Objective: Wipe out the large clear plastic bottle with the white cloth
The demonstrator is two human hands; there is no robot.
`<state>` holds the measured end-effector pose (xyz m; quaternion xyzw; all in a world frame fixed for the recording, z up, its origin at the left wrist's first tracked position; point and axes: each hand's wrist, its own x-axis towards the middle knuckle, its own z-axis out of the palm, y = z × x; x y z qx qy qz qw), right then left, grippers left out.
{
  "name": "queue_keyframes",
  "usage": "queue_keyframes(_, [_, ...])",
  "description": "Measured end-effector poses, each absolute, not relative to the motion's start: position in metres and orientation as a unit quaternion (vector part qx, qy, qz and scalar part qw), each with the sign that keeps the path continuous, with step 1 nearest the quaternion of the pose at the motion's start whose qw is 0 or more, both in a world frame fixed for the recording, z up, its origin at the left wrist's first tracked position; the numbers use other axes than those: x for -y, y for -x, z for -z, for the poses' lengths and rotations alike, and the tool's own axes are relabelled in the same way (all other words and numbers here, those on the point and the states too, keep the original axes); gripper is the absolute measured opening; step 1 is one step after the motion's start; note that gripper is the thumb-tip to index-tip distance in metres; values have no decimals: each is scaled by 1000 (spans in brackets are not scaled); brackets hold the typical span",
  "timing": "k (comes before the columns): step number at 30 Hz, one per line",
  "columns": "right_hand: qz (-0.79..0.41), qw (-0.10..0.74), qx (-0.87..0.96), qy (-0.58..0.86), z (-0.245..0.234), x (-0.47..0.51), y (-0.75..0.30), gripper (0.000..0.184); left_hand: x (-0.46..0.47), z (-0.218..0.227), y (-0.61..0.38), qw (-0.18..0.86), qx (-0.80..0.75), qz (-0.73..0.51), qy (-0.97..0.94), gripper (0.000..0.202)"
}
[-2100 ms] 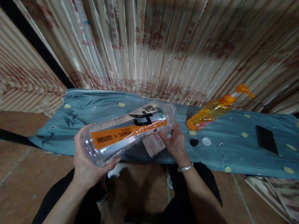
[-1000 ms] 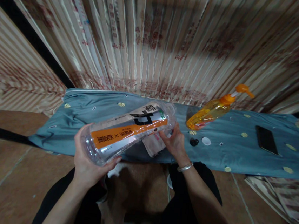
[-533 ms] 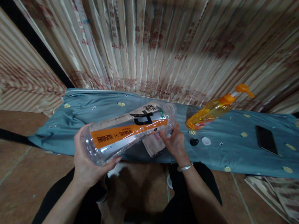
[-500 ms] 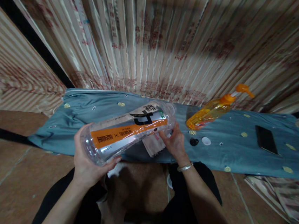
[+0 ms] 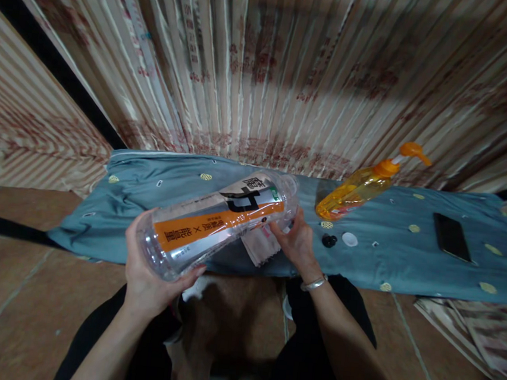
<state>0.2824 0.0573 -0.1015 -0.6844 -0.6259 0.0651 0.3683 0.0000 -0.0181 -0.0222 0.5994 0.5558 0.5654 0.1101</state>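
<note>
A large clear plastic bottle (image 5: 219, 219) with an orange and silver label is tilted in my two hands, its neck up toward the right. My left hand (image 5: 149, 275) wraps round its base at the lower left. Near the neck, my right hand (image 5: 296, 239) grips the other end, thumb against the label side. The bottle looks see-through at both ends. Partly hidden behind it lies a pale packet (image 5: 260, 247) with a crimped edge. To the right of my right hand are a small black cap (image 5: 329, 240) and a white round lid (image 5: 350, 239).
A pump bottle (image 5: 354, 191) of yellow-orange liquid with an orange pump stands on the blue patterned cloth (image 5: 391, 251) of the narrow table. A dark phone (image 5: 452, 236) lies farther right. Striped curtains (image 5: 264, 83) hang behind. Folded striped fabric (image 5: 472, 336) is at the lower right.
</note>
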Motion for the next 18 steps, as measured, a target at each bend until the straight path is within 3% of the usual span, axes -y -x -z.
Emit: queue_keyframes(18, [-77,363,627,685,98,-56,-282,57,17,27,2,108,-554,-568,-599,96])
